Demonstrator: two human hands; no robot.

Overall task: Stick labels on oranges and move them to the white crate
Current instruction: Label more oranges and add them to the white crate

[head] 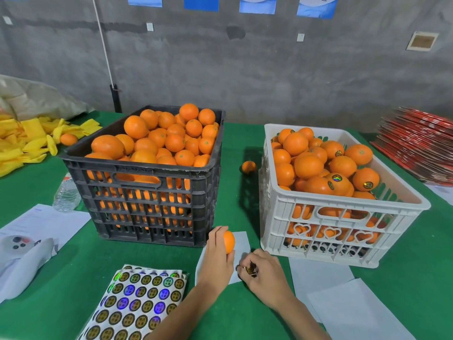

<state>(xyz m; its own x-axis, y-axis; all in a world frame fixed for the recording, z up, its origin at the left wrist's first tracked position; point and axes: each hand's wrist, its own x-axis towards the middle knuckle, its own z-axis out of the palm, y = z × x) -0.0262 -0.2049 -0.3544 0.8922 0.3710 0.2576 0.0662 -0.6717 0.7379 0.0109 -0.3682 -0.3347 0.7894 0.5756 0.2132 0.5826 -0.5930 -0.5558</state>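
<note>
Two crates stand on the green table: one black crate (157, 192) at ten o'clock, heaped with oranges too many to count, and one white crate (343, 217) at two o'clock, likewise piled beyond counting, with four labelled oranges showing on top. Two loose oranges lie on the cloth, one (248, 167) between the crates at twelve o'clock and one (68, 139) at ten o'clock by the yellow wrappers, and one more orange (229, 241) sits in the left hand (218, 256). There is one stack of label sheets (137, 303) at seven o'clock, one plastic bottle (66, 192) at nine o'clock, and two hands, the right hand (262, 273) at five o'clock.
</note>
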